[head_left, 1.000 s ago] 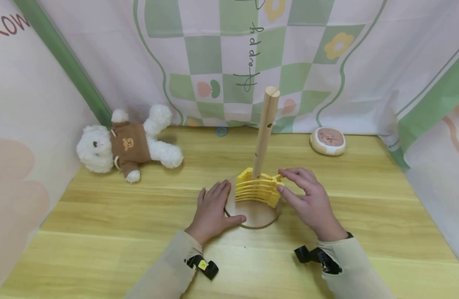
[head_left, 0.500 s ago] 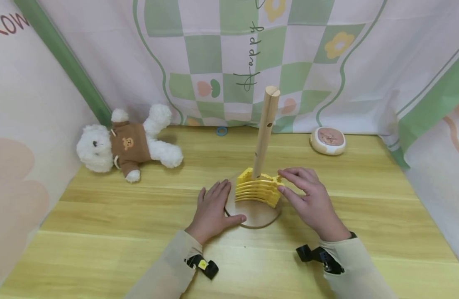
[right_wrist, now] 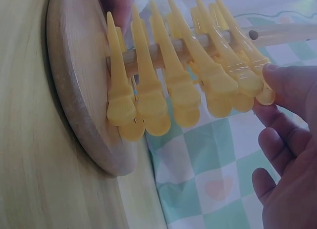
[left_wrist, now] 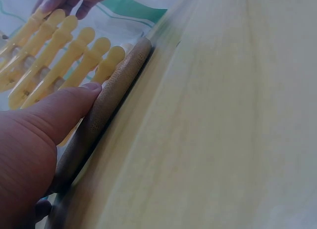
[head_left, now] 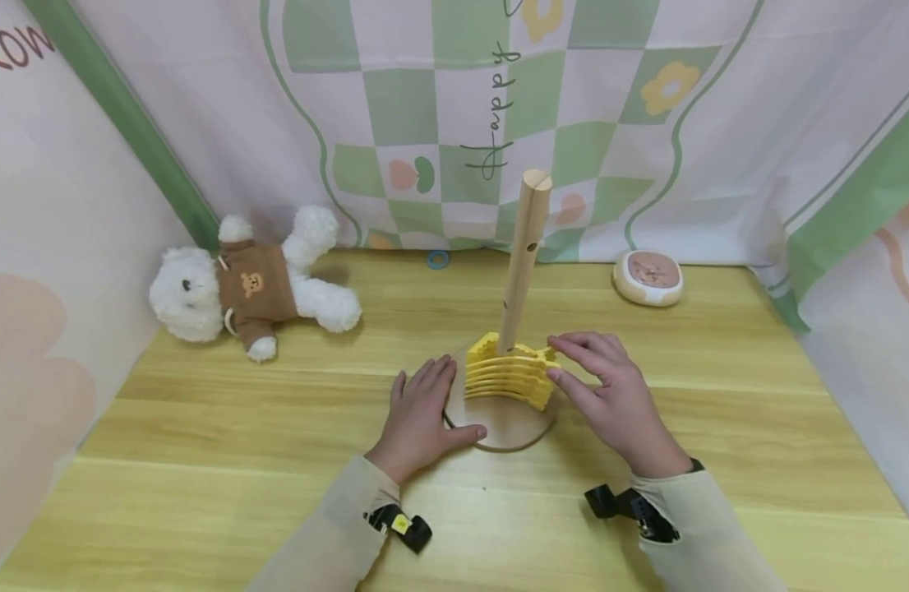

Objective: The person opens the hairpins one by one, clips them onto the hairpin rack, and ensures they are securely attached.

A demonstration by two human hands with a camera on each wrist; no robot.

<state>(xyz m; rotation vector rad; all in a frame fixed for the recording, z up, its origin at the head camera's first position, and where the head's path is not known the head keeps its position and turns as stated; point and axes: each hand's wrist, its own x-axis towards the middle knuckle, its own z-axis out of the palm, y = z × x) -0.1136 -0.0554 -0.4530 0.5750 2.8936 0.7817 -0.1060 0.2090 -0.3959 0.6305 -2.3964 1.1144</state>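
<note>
A wooden post with small holes rises from a round wooden base. Several yellow plastic clips are stacked one above another around its lower part, their paired round tabs facing right. My right hand pinches the tabs of the topmost clip between thumb and fingertips. Spread along the left side of the base, my left hand has its fingers straight at the rim and its thumb on the near edge. In the left wrist view, that thumb lies close to the lowest clip.
A white plush bear in a brown top lies at the back left of the wooden table. A small blue ring is near the back edge, and a rounded white device sits back right. Printed curtains enclose the table.
</note>
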